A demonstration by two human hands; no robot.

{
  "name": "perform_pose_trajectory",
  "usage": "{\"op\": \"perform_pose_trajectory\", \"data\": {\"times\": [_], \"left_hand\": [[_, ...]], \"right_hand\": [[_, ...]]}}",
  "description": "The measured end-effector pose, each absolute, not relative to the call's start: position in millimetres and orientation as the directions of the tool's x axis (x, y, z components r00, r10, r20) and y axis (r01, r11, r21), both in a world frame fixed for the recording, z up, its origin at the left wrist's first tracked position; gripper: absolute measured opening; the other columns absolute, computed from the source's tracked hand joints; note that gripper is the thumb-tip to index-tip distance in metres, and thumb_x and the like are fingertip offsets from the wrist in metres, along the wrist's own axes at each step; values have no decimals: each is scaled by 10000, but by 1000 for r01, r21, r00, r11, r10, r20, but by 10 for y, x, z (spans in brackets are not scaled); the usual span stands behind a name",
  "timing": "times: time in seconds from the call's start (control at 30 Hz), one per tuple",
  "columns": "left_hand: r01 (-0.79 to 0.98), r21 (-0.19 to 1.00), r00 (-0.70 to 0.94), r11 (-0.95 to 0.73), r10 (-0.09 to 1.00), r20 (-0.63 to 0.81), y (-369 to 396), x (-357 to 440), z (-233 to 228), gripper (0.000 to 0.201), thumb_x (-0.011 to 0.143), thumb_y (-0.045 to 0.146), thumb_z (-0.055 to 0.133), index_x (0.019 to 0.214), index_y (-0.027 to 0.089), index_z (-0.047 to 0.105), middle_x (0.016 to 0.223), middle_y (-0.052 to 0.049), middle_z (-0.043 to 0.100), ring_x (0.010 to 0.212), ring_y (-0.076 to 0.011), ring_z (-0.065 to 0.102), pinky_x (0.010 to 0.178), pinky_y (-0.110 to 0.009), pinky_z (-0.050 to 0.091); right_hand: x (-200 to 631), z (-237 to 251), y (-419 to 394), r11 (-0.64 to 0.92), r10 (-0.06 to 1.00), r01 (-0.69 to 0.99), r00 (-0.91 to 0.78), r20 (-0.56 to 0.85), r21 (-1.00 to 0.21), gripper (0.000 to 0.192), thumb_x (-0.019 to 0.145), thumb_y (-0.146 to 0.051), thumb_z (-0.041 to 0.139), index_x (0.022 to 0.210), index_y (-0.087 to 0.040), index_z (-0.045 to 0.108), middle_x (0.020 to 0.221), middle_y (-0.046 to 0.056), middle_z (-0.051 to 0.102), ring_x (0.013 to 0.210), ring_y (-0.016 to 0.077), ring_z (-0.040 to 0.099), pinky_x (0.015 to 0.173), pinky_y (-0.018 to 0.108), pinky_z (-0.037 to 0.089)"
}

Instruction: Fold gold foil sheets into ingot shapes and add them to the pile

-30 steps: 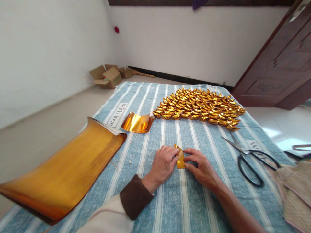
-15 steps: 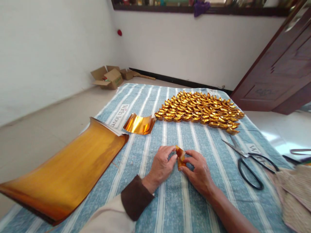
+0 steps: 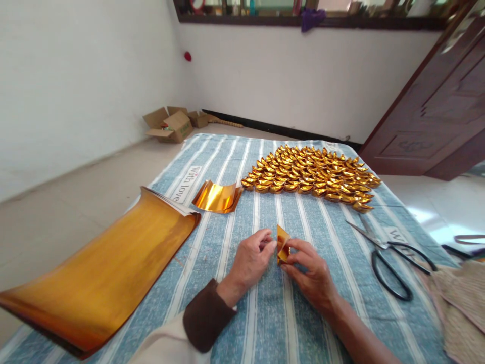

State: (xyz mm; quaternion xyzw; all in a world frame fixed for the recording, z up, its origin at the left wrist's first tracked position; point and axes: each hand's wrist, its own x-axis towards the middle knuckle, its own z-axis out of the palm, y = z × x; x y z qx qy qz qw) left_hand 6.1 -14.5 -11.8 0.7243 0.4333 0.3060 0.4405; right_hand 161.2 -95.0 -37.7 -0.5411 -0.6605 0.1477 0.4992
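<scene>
Gold sheets (image 3: 102, 268) lie in a large, curved stack at the left of a counter (image 3: 265, 323) under blue-and-white striped cloth. Next comes a short stack of smaller shiny sheets (image 3: 217, 198). Near the middle, the left hand (image 3: 250, 260) holds its thumb and fingertips close together just beside a folded gold piece (image 3: 281, 235); whether they touch it, I cannot tell. The right hand's (image 3: 308, 268) grip is pinched on that piece's right side. Beyond it sit rows of boat-shaped gold pieces (image 3: 310, 174), then open black-handled scissors (image 3: 382, 245) and beige fabric (image 3: 462, 303).
</scene>
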Motion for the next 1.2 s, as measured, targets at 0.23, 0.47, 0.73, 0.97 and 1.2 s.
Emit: {"op": "perform_pose_trajectory", "data": {"times": [0.23,0.47,0.73,0.97,1.2], "left_hand": [[355,886,468,298,764,-445,-195,31,31,321,854,435,552,926,139,652,716,-45,685,582,-171,678,393,-189,411],[124,851,576,510,662,-480,-205,-3,67,278,828,368,626,969,136,685,824,-59,712,637,-122,663,484,-172,474],[8,833,522,554,708,-476,-227,23,20,218,803,322,675,901,127,661,776,-56,709,638,-128,674,528,-188,508],[-47,823,499,566,727,-472,-258,42,-4,221,781,316,709,887,129,658,783,-62,708,675,-149,693,495,-181,518],[-66,827,488,559,741,-462,-278,68,-4,204,776,290,719,878,120,668,804,-71,712,712,-163,704,489,-183,536]], "right_hand": [[1558,-261,-992,510,757,649,-27,653,-564,128,870,-128,599,853,-242,655,1115,62,661,1119,222,593,954,436,509],[1513,-243,-998,518,745,695,-81,662,-498,149,871,-123,588,850,-241,676,1138,70,656,1195,250,545,970,467,508],[1540,-305,-998,411,812,602,100,575,-684,72,856,-232,639,804,-252,684,1190,68,639,1214,271,524,1000,497,455],[1528,-349,-967,263,885,459,237,402,-849,162,865,-280,610,741,-235,703,1126,79,666,1105,243,597,954,427,479],[1495,-344,-924,136,909,382,319,269,-914,218,856,-303,604,682,-217,701,1035,74,685,973,211,652,873,362,496]]}}
